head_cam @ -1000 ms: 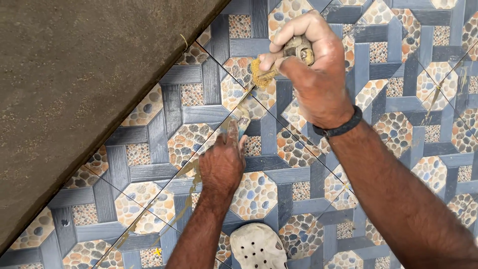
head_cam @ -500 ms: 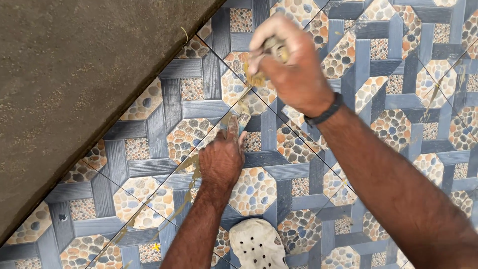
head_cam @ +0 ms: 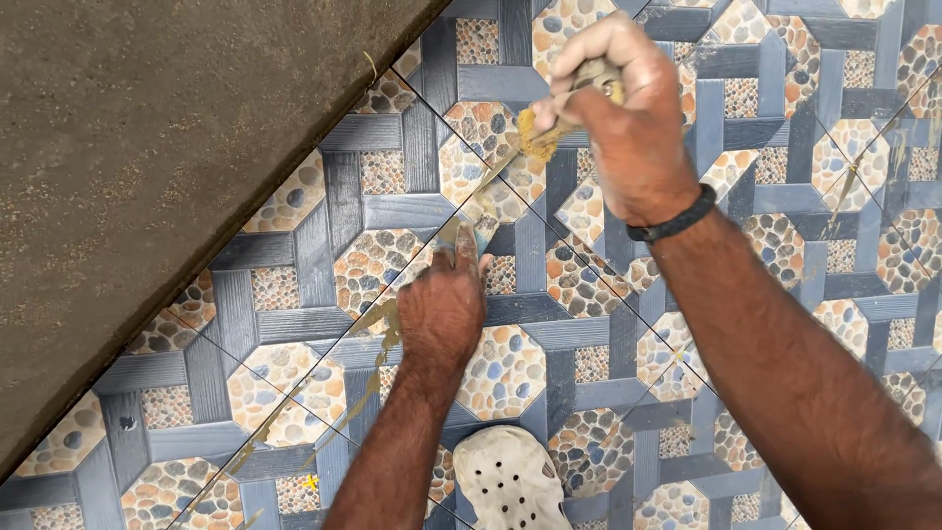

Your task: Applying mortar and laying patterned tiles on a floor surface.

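1. Two hands are at work over the tiled floor [head_cam: 294, 294], both yours, reaching down from the lower edge of the head view.
2. Your left hand [head_cam: 444, 304] lies low on the tiles, fingers pressed together and pointing up the diagonal joint [head_cam: 373, 378] between two tiles. Its fingertips [head_cam: 469, 245] press a small grey-blue pad [head_cam: 483, 233] against the floor right on that joint; I cannot tell exactly what the pad is.
3. Your right hand [head_cam: 628, 128] is higher and further out, its grip closed into a fist around a tool [head_cam: 599, 77], of which only a short stub shows between the fingers. A black band [head_cam: 675, 221] sits on that wrist.
4. A lump of yellow-brown paste [head_cam: 538, 145] hangs at the lower left of the fist, just above the same joint line, well apart from the left fingertips.
5. Yellow-brown smears run along the joint below your left wrist, down toward the lower left corner.
6. A bare grey cement area [head_cam: 147, 177] fills the upper left, meeting the tiles along a slanted edge.
7. A whitish perforated clog [head_cam: 510, 481] rests on the tiles at the bottom, between your two forearms.
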